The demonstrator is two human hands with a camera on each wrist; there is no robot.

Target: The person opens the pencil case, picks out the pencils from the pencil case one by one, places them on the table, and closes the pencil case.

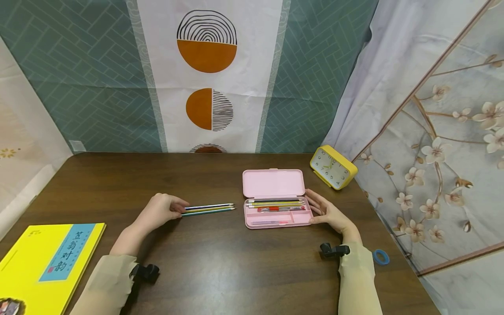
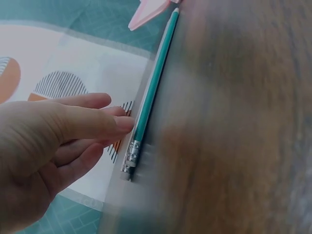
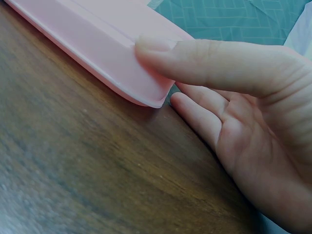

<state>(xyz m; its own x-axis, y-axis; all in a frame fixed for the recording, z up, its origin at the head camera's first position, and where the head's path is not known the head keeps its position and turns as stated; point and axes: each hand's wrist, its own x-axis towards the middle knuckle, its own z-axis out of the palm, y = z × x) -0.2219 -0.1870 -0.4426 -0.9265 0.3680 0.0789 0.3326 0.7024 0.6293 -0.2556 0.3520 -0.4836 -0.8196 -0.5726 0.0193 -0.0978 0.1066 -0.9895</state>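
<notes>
My left hand [image 1: 161, 209] is at the left, eraser ends of a few pencils [image 1: 212, 211] lying side by side on the table. In the left wrist view a green pencil [image 2: 155, 80] shows on top, its metal ferrule toward me; the thumb tip is right at its edge and the fingers are loosely bent. My right hand [image 1: 328, 213] rests against the right side of an open pink pencil case [image 1: 273, 183]. Its thumb touches the case's near corner, with the other fingers extended along the side. Inside the case are several pencils [image 1: 275, 201] and a red pen [image 1: 271, 209].
A yellow alarm clock [image 1: 334, 167] stands at the back right. A yellow book [image 1: 23, 258] with a blue label lies at the left. A blue ring of tape [image 1: 380, 257] lies by my right sleeve. Patterned cloth [image 1: 208, 109] hangs behind the table.
</notes>
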